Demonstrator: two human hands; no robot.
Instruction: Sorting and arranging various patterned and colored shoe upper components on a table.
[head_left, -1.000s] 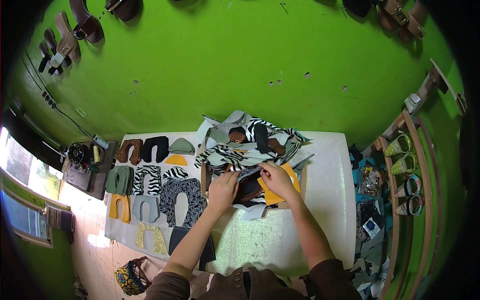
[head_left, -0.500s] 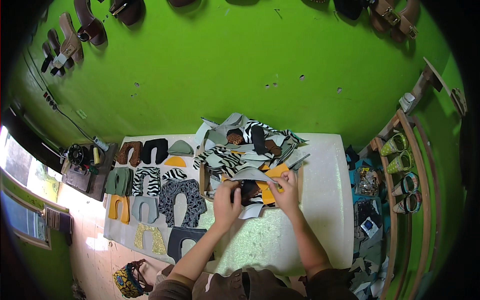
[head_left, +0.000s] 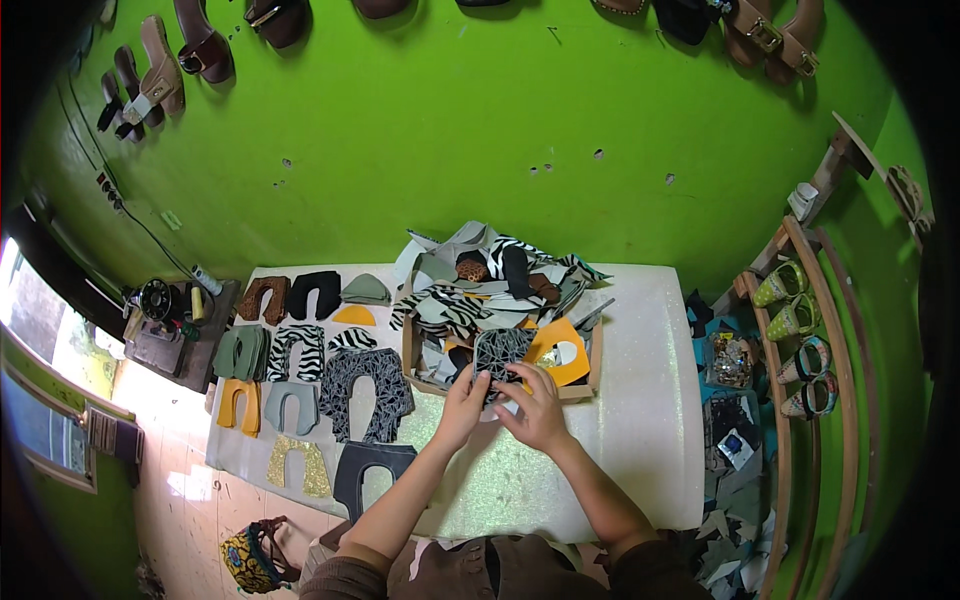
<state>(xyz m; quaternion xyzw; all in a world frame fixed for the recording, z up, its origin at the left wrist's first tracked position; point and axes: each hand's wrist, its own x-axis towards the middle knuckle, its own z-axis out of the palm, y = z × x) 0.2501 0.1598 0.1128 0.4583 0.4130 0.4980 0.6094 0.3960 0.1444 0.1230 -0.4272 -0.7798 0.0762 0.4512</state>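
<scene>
On my feed, a bright green wall (head_left: pixel 450 140) fills the back, pitted with a few small holes (head_left: pixel 598 154). Before it I see a pale table (head_left: pixel 650 390). At left I make out a dark stand (head_left: pixel 165 362), a window (head_left: pixel 45 425) and daylight patching the floor (head_left: pixel 175 445); at right, a wooden rack (head_left: pixel 822 300).

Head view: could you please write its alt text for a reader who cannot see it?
A left hand holds a black-and-grey patterned piece, the right hand at its lower edge, beside a box heaped with scraps. Arch-shaped pieces lie left on a pale table; sandals hang on a green wall.
</scene>
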